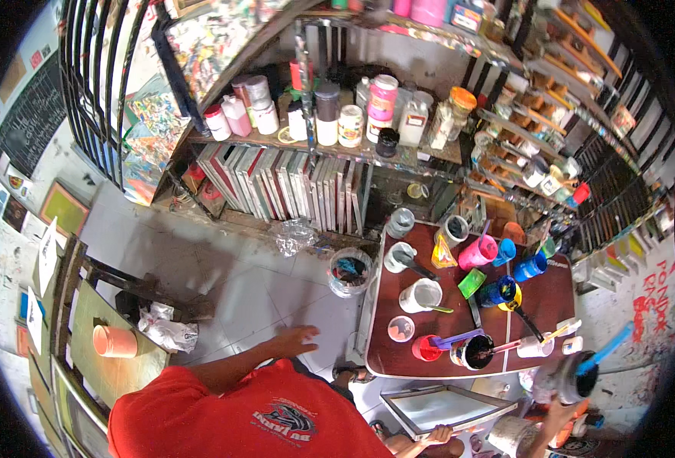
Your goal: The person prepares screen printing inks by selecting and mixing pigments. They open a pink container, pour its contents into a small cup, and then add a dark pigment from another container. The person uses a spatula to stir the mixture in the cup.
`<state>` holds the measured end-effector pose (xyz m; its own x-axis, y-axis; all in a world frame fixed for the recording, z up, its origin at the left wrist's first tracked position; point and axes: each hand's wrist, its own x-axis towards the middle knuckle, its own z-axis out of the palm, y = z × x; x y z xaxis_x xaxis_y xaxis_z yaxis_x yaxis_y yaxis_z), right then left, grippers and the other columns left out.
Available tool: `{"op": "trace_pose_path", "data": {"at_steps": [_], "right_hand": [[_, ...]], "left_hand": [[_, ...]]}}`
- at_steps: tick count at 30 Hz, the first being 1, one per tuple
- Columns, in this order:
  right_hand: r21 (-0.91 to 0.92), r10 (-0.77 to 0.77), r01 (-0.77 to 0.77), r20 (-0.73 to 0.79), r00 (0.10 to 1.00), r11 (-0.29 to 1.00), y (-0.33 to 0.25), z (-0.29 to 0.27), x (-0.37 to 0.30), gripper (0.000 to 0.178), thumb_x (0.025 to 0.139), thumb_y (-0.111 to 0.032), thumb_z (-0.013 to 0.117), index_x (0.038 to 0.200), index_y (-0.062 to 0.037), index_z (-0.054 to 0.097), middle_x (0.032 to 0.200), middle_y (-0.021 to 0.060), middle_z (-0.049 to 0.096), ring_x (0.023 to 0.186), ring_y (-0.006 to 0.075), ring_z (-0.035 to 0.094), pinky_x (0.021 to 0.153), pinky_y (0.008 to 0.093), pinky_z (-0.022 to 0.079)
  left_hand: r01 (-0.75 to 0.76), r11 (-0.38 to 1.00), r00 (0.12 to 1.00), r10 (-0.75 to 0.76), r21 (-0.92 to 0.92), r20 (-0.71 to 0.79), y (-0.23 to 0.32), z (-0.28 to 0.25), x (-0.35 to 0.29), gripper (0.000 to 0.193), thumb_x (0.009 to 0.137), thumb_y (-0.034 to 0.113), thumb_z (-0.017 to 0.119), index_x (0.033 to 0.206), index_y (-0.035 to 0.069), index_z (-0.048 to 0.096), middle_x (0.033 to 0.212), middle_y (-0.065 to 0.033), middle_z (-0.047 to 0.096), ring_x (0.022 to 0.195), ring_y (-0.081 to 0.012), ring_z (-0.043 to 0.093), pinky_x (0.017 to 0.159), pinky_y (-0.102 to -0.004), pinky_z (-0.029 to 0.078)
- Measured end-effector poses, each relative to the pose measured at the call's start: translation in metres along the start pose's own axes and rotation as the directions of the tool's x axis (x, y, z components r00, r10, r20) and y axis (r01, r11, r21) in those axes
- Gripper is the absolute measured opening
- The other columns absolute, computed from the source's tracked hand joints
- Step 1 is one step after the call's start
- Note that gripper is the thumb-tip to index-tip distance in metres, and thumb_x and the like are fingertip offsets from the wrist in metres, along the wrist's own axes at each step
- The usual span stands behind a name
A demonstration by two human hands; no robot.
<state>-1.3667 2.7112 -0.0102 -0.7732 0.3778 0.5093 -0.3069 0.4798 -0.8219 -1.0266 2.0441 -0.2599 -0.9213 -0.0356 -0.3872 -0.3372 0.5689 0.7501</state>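
Note:
My left hand (299, 340) reaches out over the tiled floor with its fingers stretched, and nothing is in it. At the lower right, my right hand (555, 421) is wrapped round a greyish tub (555, 376) with dark contents, beside the table's near right corner. A blue spatula (612, 346) sticks out of the tub. Another person's hand (435, 436) grips the edge of a framed screen (448, 408) below the table; the rest of that person is mostly out of view.
A dark red table (383, 347) bears several ink tubs, including a white tub (421, 294) and a pink tub (478, 250). A lined bin (349, 272) stands at its left. Upright frames (291, 187) fill a low shelf. An orange pot (114, 341) sits at the left.

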Motion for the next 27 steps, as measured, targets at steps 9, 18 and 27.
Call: {"op": "trace_pose_path", "data": {"at_steps": [9,18,27], "right_hand": [[0.115,0.05,-0.264,0.838,0.544,0.958,-0.278,0.241,-0.338,0.114,0.051,-0.023,0.093,0.141,0.0045,0.03,0.134,0.017,0.049,0.12,0.0288,0.05,0.108,0.0389,0.038],[0.383,-0.324,-0.298,0.918,0.228,0.874,-0.39,0.411,-0.493,0.101,0.053,-0.021,0.095,0.134,0.0011,0.038,0.124,0.0146,0.058,0.115,0.0256,0.058,0.102,0.0385,0.044],[0.311,-0.486,-0.492,0.828,-0.28,0.813,-0.367,0.562,-0.499,0.106,0.07,-0.033,0.088,0.147,0.0027,0.024,0.144,0.0206,0.043,0.134,0.0294,0.043,0.111,0.04,0.034]], "left_hand": [[-0.596,0.766,0.802,0.58,-0.24,-0.141,0.144,-0.154,-0.06,0.115,0.062,0.034,0.09,0.147,-0.002,0.022,0.147,-0.0233,0.033,0.138,-0.0354,0.032,0.115,-0.0417,0.026],[-0.544,0.742,0.737,0.201,-0.392,-0.645,0.018,-0.228,-0.114,0.123,0.052,0.033,0.094,0.148,0.001,0.024,0.144,-0.0162,0.041,0.136,-0.0286,0.038,0.116,-0.0405,0.026],[-0.423,0.786,0.686,-0.046,-0.45,-0.726,-0.035,-0.285,-0.109,0.113,0.055,0.025,0.093,0.146,0.003,0.03,0.14,-0.0127,0.048,0.132,-0.0246,0.044,0.112,-0.0399,0.033]]}}
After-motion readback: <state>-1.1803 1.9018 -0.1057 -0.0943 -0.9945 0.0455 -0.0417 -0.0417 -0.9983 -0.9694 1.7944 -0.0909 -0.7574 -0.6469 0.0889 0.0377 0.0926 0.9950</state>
